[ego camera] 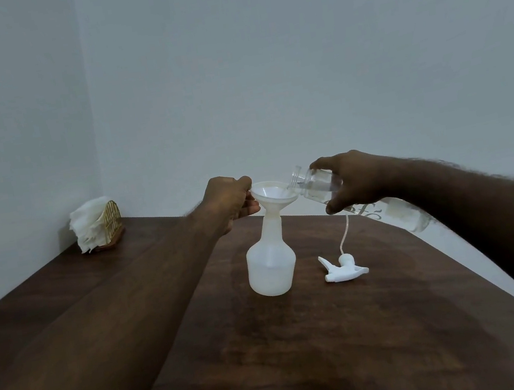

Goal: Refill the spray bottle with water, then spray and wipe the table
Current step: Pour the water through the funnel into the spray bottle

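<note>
A translucent white spray bottle (271,265) stands upright mid-table, partly filled, with a white funnel (273,194) seated in its neck. My left hand (229,203) pinches the funnel's left rim. My right hand (350,176) grips a clear water bottle (313,183), tilted so its open mouth hangs over the funnel's right edge. The bottle's lower part runs back under my right forearm. The white trigger sprayer head (342,269), with its dip tube curling up behind it, lies on the table to the right of the spray bottle.
The dark wooden table (304,353) meets pale walls behind and on the left. A gold wire holder with white paper napkins (95,226) stands in the far left corner. The table's right edge runs diagonally under my right forearm.
</note>
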The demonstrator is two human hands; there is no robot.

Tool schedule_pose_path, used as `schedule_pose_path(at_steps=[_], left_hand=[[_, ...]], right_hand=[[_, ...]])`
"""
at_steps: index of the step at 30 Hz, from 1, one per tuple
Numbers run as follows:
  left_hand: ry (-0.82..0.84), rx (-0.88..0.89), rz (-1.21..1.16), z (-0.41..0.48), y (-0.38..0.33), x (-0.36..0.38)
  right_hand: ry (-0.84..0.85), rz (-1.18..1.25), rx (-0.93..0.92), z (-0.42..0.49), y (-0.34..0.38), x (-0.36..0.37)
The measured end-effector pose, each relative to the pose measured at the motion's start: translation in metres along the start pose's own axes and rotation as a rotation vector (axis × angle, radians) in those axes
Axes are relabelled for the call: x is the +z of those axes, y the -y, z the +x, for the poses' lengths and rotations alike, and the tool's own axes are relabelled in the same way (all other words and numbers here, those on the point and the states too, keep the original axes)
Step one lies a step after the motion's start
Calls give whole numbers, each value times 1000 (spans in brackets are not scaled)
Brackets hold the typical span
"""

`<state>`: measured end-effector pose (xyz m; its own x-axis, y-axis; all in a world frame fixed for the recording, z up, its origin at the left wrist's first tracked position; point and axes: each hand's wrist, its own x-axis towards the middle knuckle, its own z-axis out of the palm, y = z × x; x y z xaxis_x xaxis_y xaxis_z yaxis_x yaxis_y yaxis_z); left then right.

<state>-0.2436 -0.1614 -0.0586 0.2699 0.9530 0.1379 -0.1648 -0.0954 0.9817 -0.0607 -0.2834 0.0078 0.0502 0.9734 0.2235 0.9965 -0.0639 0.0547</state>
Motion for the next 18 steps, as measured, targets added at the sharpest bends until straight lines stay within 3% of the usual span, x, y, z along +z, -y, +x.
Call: schedule_pose_path(at_steps=[18], left_hand=[[-10,-9,14,2,0,2]], right_hand=[[-1,-28,-2,2,-2,0]])
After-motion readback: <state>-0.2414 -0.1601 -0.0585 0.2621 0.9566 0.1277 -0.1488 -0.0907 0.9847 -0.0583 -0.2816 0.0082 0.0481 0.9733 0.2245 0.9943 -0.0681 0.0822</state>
